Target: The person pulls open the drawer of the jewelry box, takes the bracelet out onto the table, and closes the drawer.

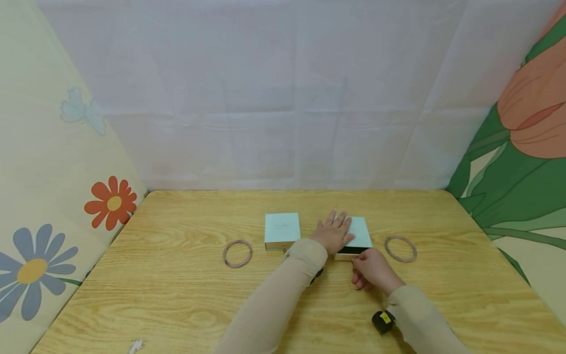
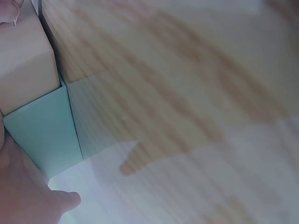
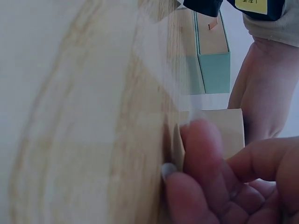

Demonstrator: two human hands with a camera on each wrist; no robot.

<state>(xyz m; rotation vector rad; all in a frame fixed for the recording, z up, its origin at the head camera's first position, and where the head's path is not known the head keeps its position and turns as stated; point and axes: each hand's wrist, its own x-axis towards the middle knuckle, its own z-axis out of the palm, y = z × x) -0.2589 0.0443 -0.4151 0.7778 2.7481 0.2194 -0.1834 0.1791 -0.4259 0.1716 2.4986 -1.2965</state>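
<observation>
My left hand rests with spread fingers on top of the right-hand pale green drawer box. The box's beige drawer stands partly out toward me, with a dark strip of its inside showing. At the drawer's front right, my right hand pinches the front with thumb and fingertips; the exact spot is hidden by the fingers. In the left wrist view the drawer juts from the green sleeve. The right wrist view shows curled fingers close against the beige drawer front.
A matching closed box stands to the left, a small pull tab on its front. Pinkish-brown rings lie on the wooden table: one ring at left, another ring at right. A small white object lies near the front left.
</observation>
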